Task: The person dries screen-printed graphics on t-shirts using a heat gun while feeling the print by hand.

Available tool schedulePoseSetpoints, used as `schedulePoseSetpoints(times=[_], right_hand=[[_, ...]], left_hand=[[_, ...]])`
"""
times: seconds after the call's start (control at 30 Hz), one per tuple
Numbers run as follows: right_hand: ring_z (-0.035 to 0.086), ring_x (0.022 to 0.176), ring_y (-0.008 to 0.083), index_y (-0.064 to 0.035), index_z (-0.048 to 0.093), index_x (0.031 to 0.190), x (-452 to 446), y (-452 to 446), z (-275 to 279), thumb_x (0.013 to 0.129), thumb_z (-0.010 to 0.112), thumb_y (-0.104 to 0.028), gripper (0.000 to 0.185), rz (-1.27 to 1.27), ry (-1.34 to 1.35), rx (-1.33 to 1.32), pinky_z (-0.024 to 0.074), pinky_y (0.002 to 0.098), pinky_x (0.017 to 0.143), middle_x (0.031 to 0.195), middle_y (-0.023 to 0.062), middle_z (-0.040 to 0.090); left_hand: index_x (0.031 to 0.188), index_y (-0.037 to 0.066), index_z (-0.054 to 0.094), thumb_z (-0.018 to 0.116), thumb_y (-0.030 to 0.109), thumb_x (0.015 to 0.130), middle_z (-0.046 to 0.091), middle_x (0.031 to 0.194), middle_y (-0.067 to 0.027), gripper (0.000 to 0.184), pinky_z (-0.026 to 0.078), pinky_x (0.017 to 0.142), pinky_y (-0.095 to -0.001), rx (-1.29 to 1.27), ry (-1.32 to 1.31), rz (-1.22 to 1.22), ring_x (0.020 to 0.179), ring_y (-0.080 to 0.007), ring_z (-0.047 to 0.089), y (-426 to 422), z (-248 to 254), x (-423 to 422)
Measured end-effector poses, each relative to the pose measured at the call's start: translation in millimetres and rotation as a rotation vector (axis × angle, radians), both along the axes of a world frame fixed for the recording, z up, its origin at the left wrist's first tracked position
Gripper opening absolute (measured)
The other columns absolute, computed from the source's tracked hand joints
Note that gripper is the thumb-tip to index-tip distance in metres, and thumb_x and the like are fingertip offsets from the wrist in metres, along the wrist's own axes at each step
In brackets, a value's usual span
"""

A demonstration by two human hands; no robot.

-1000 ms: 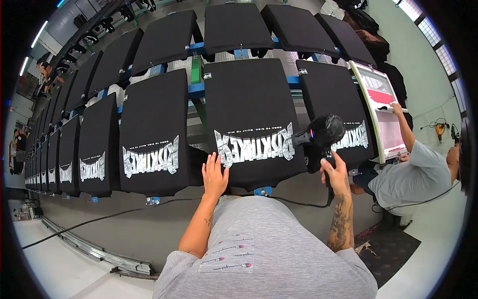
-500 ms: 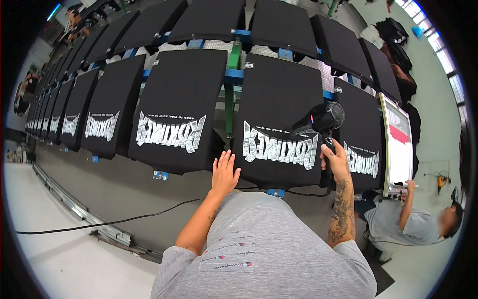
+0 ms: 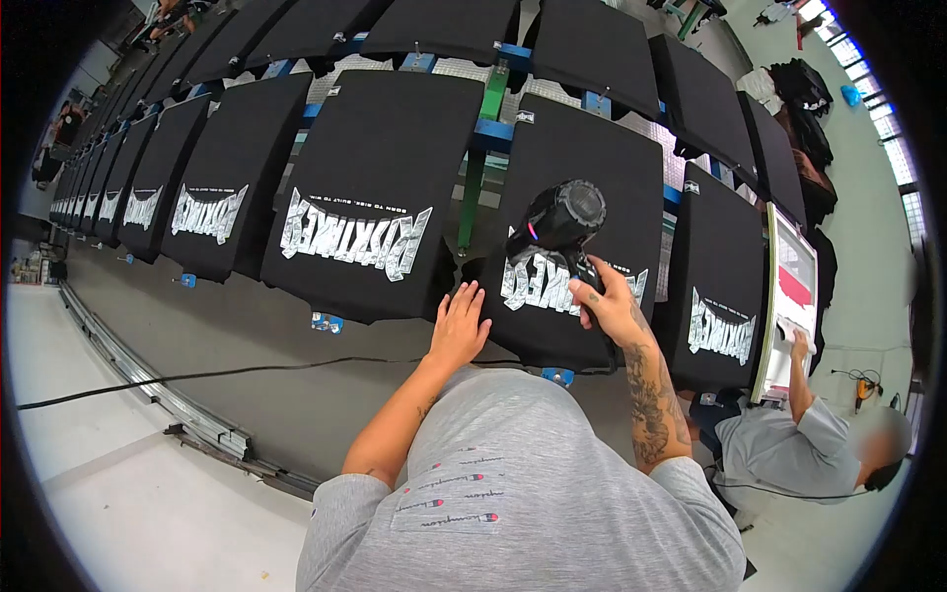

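Observation:
My right hand point(image 3: 608, 304) is wrapped round the handle of a black hair dryer point(image 3: 564, 219). The dryer hangs over the white lettering on a black shirt point(image 3: 602, 158) stretched on a board in front of me, hiding part of the print. Fingers out, my left hand point(image 3: 461, 321) lies flat at the lower left corner of that shirt, near the gap between two boards. To its left, another black shirt point(image 3: 385, 138) carries the same white print point(image 3: 353, 237) and shows fully. The dryer's cord seems to run below the boards.
Several more printed black shirts point(image 3: 237, 148) run off to the left, with a second row behind. Blue and green metal supports point(image 3: 493, 133) join the boards. At right, a person point(image 3: 789, 444) holds a framed screen point(image 3: 789, 296) with pink ink. A black cable point(image 3: 197, 375) crosses at left.
My right hand has moved the hair dryer left across the print. My left hand stays at the shirt's corner. The person at right has reached further up the framed screen.

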State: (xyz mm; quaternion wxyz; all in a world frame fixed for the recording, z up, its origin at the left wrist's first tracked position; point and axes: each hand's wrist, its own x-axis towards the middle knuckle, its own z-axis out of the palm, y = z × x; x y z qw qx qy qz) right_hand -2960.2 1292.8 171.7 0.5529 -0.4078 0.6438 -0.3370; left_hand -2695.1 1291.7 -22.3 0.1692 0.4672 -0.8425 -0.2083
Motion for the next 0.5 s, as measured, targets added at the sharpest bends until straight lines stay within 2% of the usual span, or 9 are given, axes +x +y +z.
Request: schedulePoseSetpoints(times=[0.2,0.3,0.37,0.5], right_hand=[[0.056,0.056,0.0076,0.0087,0.043,0.145,-4,54,10,0.095,0.069,-0.027,0.067,0.028,-0.076,0.111,0.0473,0.0234,0.051,0.077,0.0032,0.059],[0.055,0.055,0.0071,0.0079,0.045,0.144,-11,79,9,0.095,0.069,-0.027,0.064,-0.066,-0.014,0.122,0.0472,0.0236,0.050,0.077,0.0029,0.059],[0.055,0.057,0.0072,0.0063,0.047,0.143,-22,94,10,0.096,0.069,-0.024,0.060,-0.132,-0.019,0.126,0.0469,0.0242,0.053,0.077,0.0026,0.059],[0.054,0.057,0.0074,0.0045,0.050,0.140,-49,126,13,0.096,0.069,-0.022,0.055,-0.278,-0.039,0.089,0.0463,0.0246,0.053,0.077,0.0022,0.058]], left_hand=[[0.145,0.001,0.047,0.064,0.026,0.094,0.041,0.155,-0.0169,0.059,0.031,0.116,-0.0552,-0.024,0.005,0.035,0.145,-0.0336,0.037,-13,-13,-16],[0.146,0.000,0.044,0.063,0.028,0.095,0.040,0.155,-0.0182,0.061,0.031,0.115,-0.0549,-0.005,0.079,0.116,0.145,-0.0358,0.037,-19,-20,-31],[0.149,-0.002,0.040,0.062,0.034,0.096,0.039,0.155,-0.0230,0.067,0.030,0.115,-0.0548,-0.007,0.108,0.174,0.144,-0.0391,0.036,-28,-29,-41],[0.151,-0.004,0.034,0.062,0.042,0.096,0.038,0.154,-0.0259,0.077,0.030,0.116,-0.0507,0.136,0.109,0.291,0.144,-0.0407,0.036,-39,-34,-63]])
